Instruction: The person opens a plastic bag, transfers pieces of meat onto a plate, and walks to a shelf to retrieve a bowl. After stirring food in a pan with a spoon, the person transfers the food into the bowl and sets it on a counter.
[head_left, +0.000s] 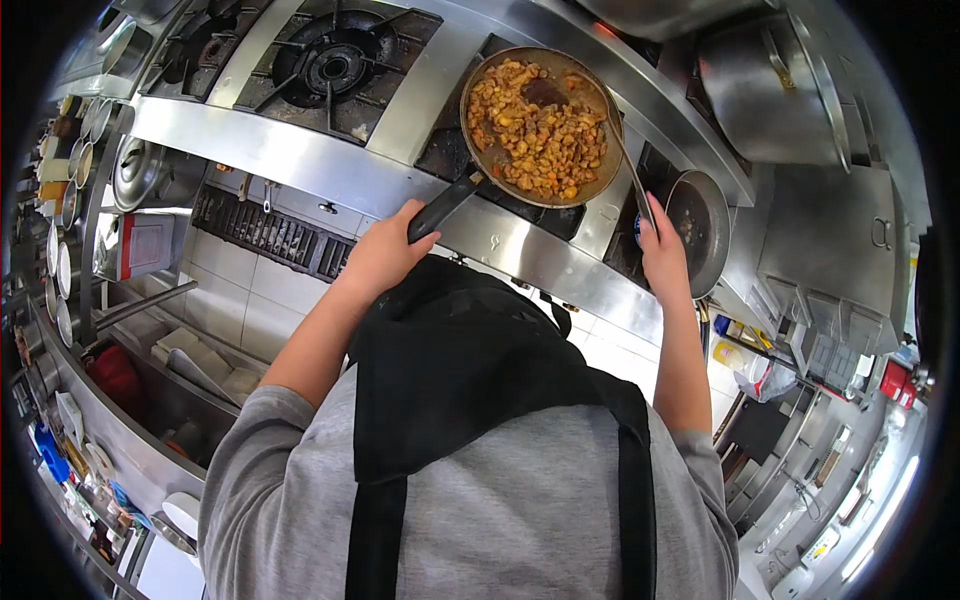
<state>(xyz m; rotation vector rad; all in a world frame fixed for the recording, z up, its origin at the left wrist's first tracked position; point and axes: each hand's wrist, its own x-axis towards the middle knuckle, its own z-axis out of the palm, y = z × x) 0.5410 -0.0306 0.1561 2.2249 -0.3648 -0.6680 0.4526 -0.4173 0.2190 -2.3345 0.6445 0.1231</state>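
Observation:
My left hand (392,248) is wrapped round the black handle of a frying pan (478,158), which sits over a burner of the steel stove. Small browned, orange-tinted chunks of food (540,135) cover most of the pan's inside, with a darker patch near the top. My right hand (663,250) is closed on the handle of a long metal spoon (622,145), whose shaft slopes up over the pan's right rim. The spoon's far end is hard to make out. Just right of that hand lies a second dark pan (698,228) with little in it.
An unlit burner (335,67) with a black grate is left of the pan. The stove's steel front edge (270,125) runs in front of me. A large steel pot (770,90) stands at the upper right. A lidded pot (140,172) is at the far left.

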